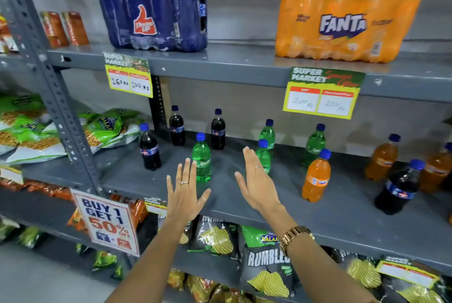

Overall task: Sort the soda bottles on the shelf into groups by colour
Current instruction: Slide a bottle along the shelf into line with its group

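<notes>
- Soda bottles stand mixed on the middle shelf [342, 214]: three dark colas at the left [149, 147] [177, 126] [218, 130], a fourth cola [397, 187] far right.
- Green bottles: one [201, 158] just beyond the left hand, one [263, 155] behind the right hand, two further back [267, 135] [314, 144].
- Orange bottles: one [316, 176] near the front, two more at the right [381, 158] [437, 168].
- Left hand [184, 192] is open, fingers spread, holding nothing.
- Right hand [255, 179] is open and flat, fingers together, empty, with a gold watch [294, 236] on its wrist.
- Above sit a blue multipack [152, 6] and an orange Fanta pack [347, 13]; chip bags [266, 266] lie below.
</notes>
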Demonstrator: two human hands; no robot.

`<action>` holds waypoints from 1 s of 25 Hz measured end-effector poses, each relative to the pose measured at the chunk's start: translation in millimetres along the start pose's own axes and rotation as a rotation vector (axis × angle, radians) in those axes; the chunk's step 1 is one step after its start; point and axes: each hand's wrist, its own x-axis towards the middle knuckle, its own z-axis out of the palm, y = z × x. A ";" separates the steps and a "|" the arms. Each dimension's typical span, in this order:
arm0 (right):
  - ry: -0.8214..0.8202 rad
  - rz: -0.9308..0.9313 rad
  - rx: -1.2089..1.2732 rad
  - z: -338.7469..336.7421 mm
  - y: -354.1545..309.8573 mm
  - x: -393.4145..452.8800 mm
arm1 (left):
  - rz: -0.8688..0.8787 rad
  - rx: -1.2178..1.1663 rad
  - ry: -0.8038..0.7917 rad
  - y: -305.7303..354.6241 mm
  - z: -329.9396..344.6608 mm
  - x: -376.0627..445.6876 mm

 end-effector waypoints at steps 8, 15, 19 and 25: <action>-0.314 0.176 0.166 79.4 -14.6 55.4 | -0.168 -0.032 -0.436 -41.0 17.7 20.0; -0.274 0.397 0.466 114.3 -12.9 95.1 | -0.179 -0.072 -0.470 -49.4 27.2 25.1; -0.213 0.389 0.473 119.2 -9.9 90.3 | -0.180 -0.076 -0.459 -51.6 29.8 26.0; -0.075 0.348 0.317 102.0 -6.2 56.1 | -0.159 -0.048 -0.492 -51.6 28.2 26.0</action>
